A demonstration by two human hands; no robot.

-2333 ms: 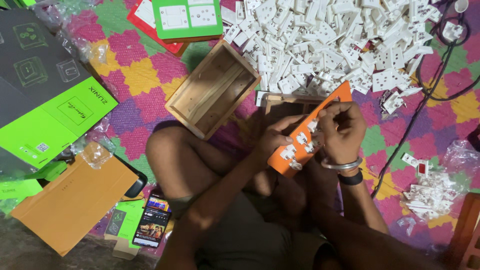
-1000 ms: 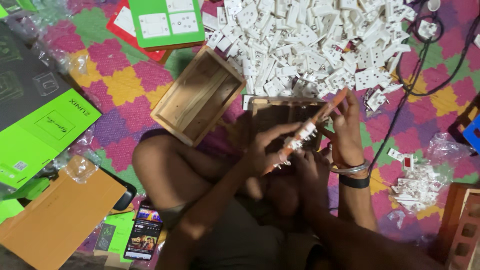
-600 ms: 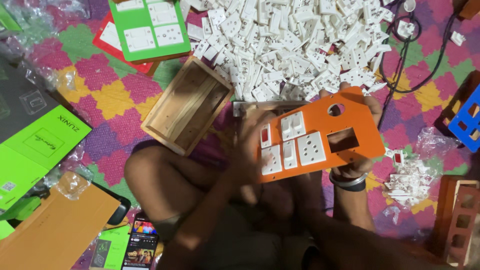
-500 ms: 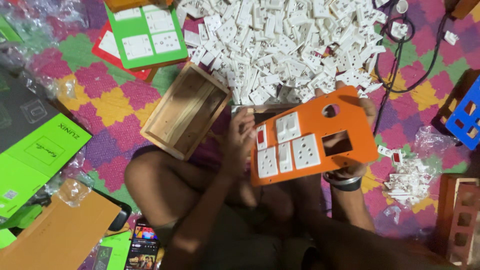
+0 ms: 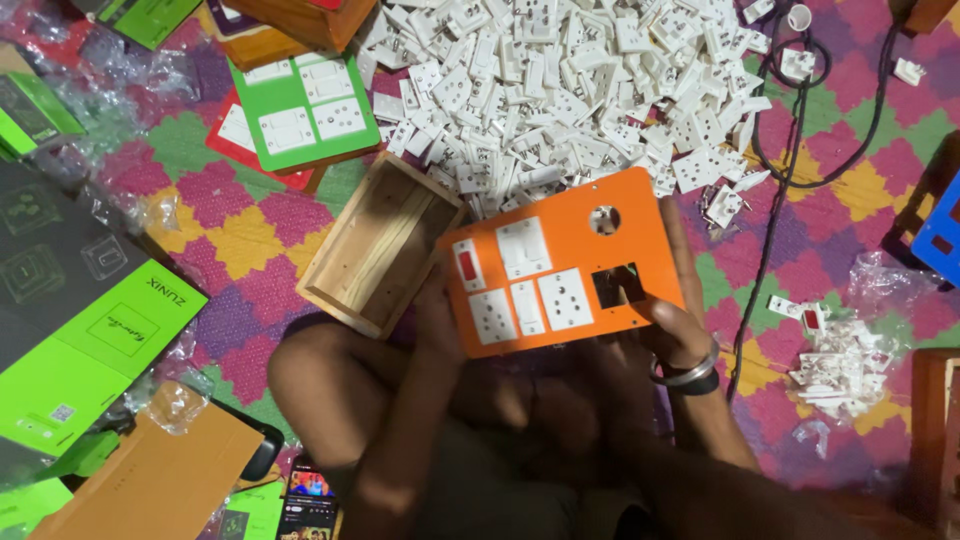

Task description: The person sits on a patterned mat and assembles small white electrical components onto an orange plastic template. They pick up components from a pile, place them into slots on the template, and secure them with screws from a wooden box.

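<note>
Two hands: both hold one orange panel (image 5: 560,265), flat and face up toward the camera, above the person's lap.
Left hand (image 5: 438,305): it grips the left edge of the orange panel; most of the hand is behind the panel, so the fingers are hidden and only the part at the edge shows.
Right hand (image 5: 675,325): it is closed on the right lower edge of the orange panel; the thumb side lies along the right edge, the other fingers are behind the panel. The wrist carries a metal bangle (image 5: 685,372).
Orange panel: it carries a red switch (image 5: 467,267) near its left edge, white switches and sockets (image 5: 530,285) in the middle, a round hole (image 5: 604,219) near the top right and an empty rectangular cut-out (image 5: 618,285) just below that hole.
Wooden box (image 5: 380,243): open and empty, just left of the orange panel, touching or almost touching its left top corner.
White parts pile (image 5: 570,90): a large heap of white switches and sockets on the mat, directly above the orange panel.
Green panel (image 5: 305,110): with white switches, well up and left of the orange panel, past the wooden box.
Black cable (image 5: 785,170): it runs on the mat to the right of the orange panel.
Phone (image 5: 307,495): lit screen, low and left of the orange panel, beside the knee.
</note>
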